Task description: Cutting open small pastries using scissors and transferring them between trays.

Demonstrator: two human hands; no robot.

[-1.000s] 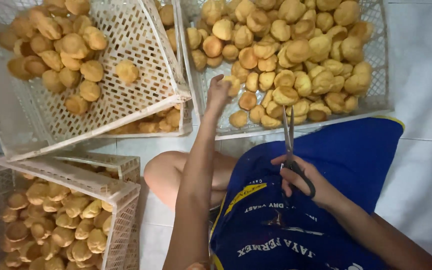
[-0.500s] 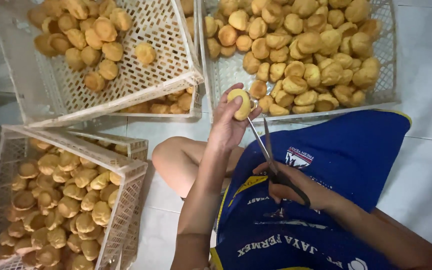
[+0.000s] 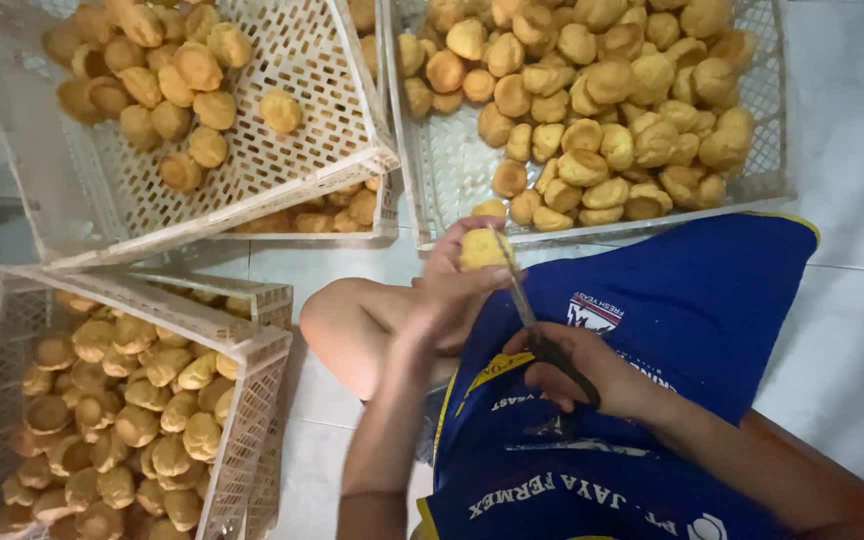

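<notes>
Pastry puff (image 3: 482,250): centre frame, light, crumbly, best cupped gently; left hand (image 3: 447,295) fingers closed round it; right hand (image 3: 577,370) fingers gripping scissors (image 3: 537,325), blades at puff

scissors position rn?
Head view, centre: the scissors are in the right hand, blades angled up into the puff pastry held by the left hand, just below the upper-right crate, over the blue apron.
</notes>
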